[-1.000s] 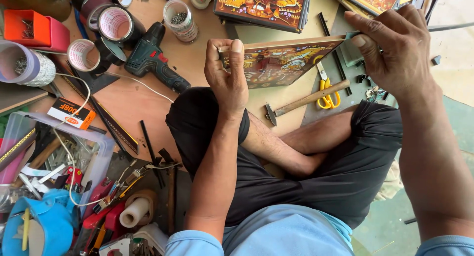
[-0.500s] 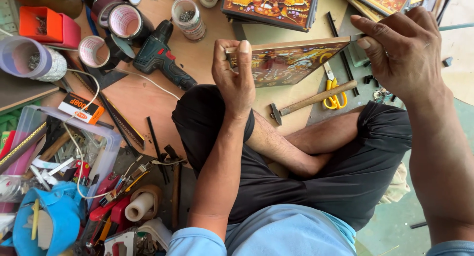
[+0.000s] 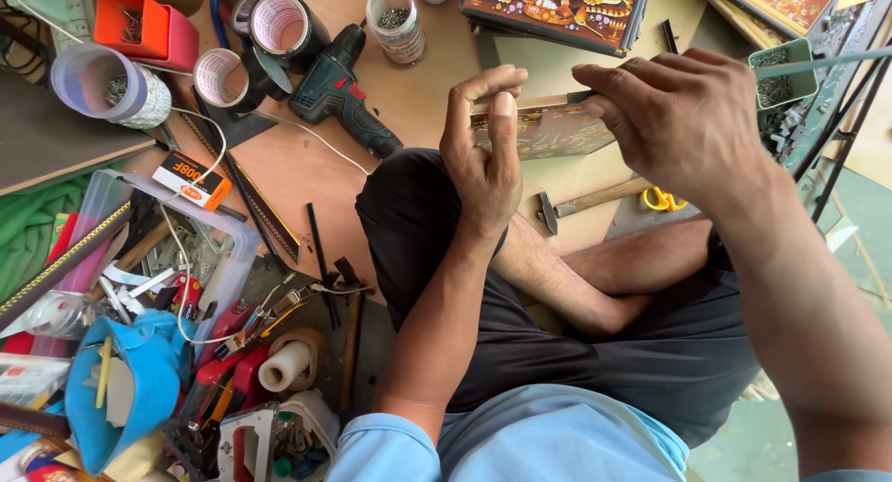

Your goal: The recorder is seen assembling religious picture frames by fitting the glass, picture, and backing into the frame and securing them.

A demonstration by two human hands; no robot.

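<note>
Holding a small framed picture (image 3: 548, 129) up between both hands, I am gripping its near end with my left hand (image 3: 483, 162), fingers curled and closed on the frame's edge. My right hand (image 3: 683, 120) is clamped over the top rail at the far end, fingers pinched together on it. The piece is hanging in the air above my crossed legs, just ahead of my left knee, tilted so its face is turned partly away from me.

To do this step well, in my judgement, I should be keeping both grips firm and level, pressing evenly so the rail does not twist, and keeping my fingertips off the printed face.

The frame is looking narrow and pale-wooded along the top, with a busy red, gold and green picture inside; my hands are hiding its corners.

Beyond my right hand a hammer (image 3: 590, 201) and yellow-handled scissors (image 3: 662, 199) are lying on the floor. Beyond my left hand a dark green drill (image 3: 339, 87) is lying near several tape rolls (image 3: 221, 76).
</note>
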